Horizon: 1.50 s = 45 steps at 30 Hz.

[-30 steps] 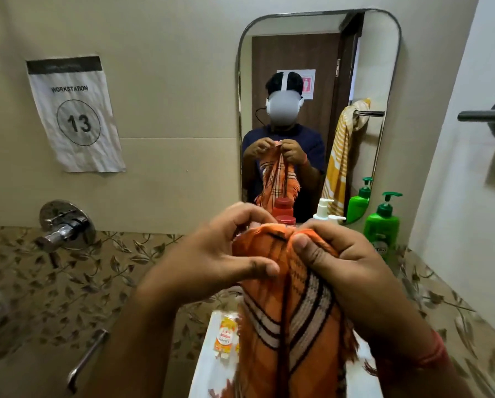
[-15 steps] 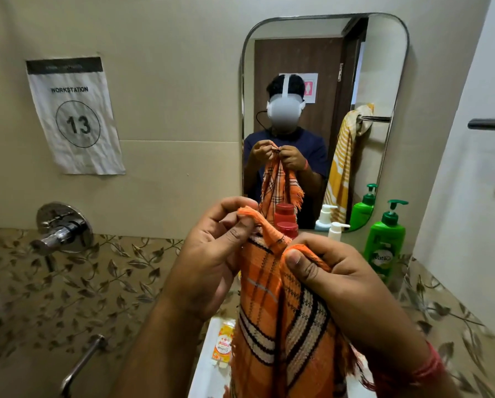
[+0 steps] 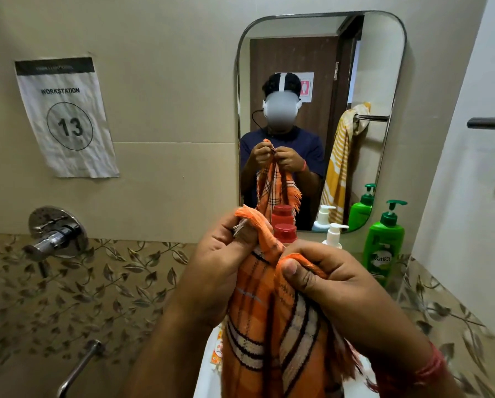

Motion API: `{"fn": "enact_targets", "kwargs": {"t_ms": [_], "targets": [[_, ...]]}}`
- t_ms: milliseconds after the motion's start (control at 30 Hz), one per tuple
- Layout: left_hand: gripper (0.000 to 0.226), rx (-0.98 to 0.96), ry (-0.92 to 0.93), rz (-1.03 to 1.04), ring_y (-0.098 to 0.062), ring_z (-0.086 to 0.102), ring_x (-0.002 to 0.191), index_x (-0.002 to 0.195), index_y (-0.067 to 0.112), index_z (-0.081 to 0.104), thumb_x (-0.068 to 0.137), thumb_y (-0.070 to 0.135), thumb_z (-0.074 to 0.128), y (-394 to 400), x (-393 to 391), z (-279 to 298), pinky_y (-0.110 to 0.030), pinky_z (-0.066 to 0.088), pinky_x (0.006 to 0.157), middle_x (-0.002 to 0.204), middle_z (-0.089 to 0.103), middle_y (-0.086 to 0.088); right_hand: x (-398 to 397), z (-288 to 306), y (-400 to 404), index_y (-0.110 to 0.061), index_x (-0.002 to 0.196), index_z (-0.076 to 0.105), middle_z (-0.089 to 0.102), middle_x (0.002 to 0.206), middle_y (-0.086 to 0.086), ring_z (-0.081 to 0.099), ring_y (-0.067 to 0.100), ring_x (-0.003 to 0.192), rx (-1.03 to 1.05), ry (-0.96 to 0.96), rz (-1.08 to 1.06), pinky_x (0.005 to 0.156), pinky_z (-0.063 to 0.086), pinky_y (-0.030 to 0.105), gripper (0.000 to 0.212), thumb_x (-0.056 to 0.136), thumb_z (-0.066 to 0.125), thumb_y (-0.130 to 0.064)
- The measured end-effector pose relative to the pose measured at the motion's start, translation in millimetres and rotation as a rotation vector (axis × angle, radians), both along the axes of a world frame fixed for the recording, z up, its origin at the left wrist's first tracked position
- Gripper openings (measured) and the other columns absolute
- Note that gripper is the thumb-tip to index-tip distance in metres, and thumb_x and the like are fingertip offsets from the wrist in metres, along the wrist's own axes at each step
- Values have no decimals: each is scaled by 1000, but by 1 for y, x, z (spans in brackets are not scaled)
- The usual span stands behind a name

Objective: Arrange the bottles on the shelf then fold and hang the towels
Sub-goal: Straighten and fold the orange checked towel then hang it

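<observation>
Both hands hold an orange checked towel up in front of the mirror.

The left hand (image 3: pixel 217 271) pinches the frayed top corner of the towel (image 3: pixel 272 334); the right hand (image 3: pixel 341 291) grips the next fold. The towel hangs lengthwise straight down, its lower end cut off by the frame, and it partly hides the red-capped bottle (image 3: pixel 285 232), the white pump bottle (image 3: pixel 334 235) and the shelf (image 3: pixel 204 380); the green pump bottle (image 3: pixel 384 248) stands clear.

An orange checked cotton towel (image 3: pixel 272 334) with cream and dark stripes and a fringed edge hangs bunched, its top corners raised. Behind it stand a red-capped bottle (image 3: pixel 284 231), a white pump-top bottle (image 3: pixel 333 234) and a green plastic pump bottle (image 3: pixel 383 248), upright in a row below the mirror.
</observation>
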State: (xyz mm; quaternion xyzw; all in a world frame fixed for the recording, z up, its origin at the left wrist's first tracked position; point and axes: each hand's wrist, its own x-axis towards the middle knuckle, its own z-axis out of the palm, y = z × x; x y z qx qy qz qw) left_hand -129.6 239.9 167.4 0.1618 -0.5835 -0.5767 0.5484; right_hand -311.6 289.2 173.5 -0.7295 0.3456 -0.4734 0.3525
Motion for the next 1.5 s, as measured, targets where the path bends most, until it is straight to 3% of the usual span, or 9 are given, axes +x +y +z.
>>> {"fn": "enact_targets", "kwargs": {"t_ms": [100, 200, 400, 767, 900, 1033, 1200, 1300, 1500], "targets": [[15, -41, 96, 115, -13, 60, 57, 85, 25, 74, 90, 28, 60, -2, 4, -3, -25, 52, 54, 67, 63, -1, -19, 12, 5, -27, 85, 73, 60, 113, -7, 60, 14, 110, -102, 86, -3, 92, 55, 38, 24, 87, 62, -48], [14, -152, 133, 64, -16, 54, 58, 85, 19, 69, 94, 19, 58, -1, 12, 1, -26, 48, 54, 68, 58, -3, -41, 24, 13, -27, 86, 74, 64, 97, -6, 65, 12, 91, -222, -12, 35, 76, 54, 23, 23, 88, 65, -48], [15, -296, 156, -193, -9, 59, 60, 93, 20, 71, 90, 35, 71, 13, 8, 15, -24, 52, 56, 77, 66, 4, -35, 36, 8, -12, 94, 72, 64, 90, -5, 61, 14, 83, -338, 8, 163, 71, 51, 21, 13, 93, 61, -18], [14, -248, -36, 17, -8, 67, 79, 95, 30, 74, 89, 42, 72, 18, -14, 8, -22, 57, 69, 88, 70, 6, 0, 24, -16, -13, 84, 58, 59, 82, 7, 60, 13, 73, -421, -94, -8, 65, 55, 25, 19, 77, 75, -19], [9, -156, 40, -25, -10, 72, 73, 94, 30, 75, 91, 26, 68, 18, -15, 6, -23, 59, 66, 83, 74, 2, 8, 19, -19, -17, 86, 54, 55, 77, 9, 56, 31, 64, -336, -124, -170, 55, 52, 44, 36, 69, 80, -35], [26, -82, 16, -1, -10, 72, 65, 93, 37, 77, 91, 23, 56, 18, -14, 4, -21, 58, 58, 77, 74, 0, 14, 18, -18, -15, 85, 56, 54, 82, -5, 52, 11, 70, -599, 110, -523, 59, 45, 22, 33, 75, 83, -33], [17, -60, 12, 68, -13, 68, 62, 95, 28, 75, 92, 28, 58, 20, -17, 3, -21, 55, 54, 74, 70, -4, 20, 22, -6, -20, 85, 70, 59, 80, -11, 57, 8, 71, -695, 318, -614, 58, 51, 32, 9, 89, 72, -28], [19, -61, -4, 108, -22, 69, 74, 98, 26, 74, 95, 29, 55, 21, -19, 1, -27, 59, 62, 85, 72, -10, 20, 25, 0, -24, 86, 73, 51, 85, -10, 51, 7, 71, -713, 403, -693, 54, 49, 25, 15, 89, 63, -35], [20, -12, 4, 27, -16, 74, 71, 97, 33, 76, 93, 30, 56, 27, -23, 3, -25, 59, 63, 82, 74, -6, 3, 26, -5, -23, 80, 75, 43, 97, -9, 49, 7, 95, -590, 209, -361, 78, 43, 13, 12, 80, 77, -35]]}}
